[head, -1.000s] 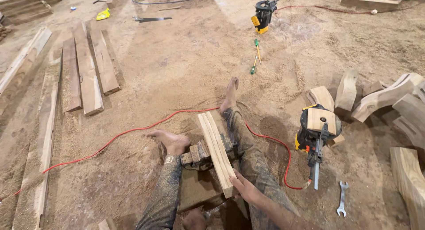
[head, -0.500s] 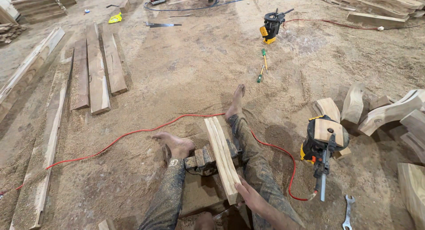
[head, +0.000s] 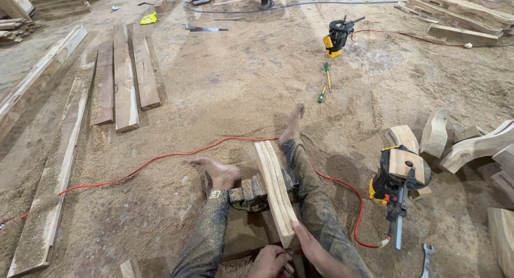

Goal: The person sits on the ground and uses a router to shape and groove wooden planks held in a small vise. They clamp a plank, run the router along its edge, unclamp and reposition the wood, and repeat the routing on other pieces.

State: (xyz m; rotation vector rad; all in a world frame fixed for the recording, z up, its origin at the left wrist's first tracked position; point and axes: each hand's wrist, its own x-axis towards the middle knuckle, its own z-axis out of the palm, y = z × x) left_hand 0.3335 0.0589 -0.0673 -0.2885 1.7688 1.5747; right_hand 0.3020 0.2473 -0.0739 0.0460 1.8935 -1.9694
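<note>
Sitting on the sawdust floor [head: 225,96], I have the pale wood strip [head: 276,189] clamped on edge in the bench vise [head: 249,195] between my legs. My right hand [head: 308,246] rests against the near end of the strip, its fingers [head: 296,231] laid flat along the wood and only loosely bent, steadying it rather than gripping. My left hand [head: 270,262] is curled just beside them, low at the frame's edge; its fingers look closed round something small and dark, but I cannot tell what it is.

Beyond my fingers the strip runs away toward my feet, crossed by the red cable [head: 160,159]. To the right of my right fingers, well apart, lie a yellow-and-black power tool [head: 393,184] and a spanner [head: 426,259]; curved wood blanks [head: 471,147] sit farther off.

I judge this is the setting-up step: the piece is fixed and I am checking its seat. The next move calls for a firm hold at the near end and the strip sitting true in the vise.
</note>
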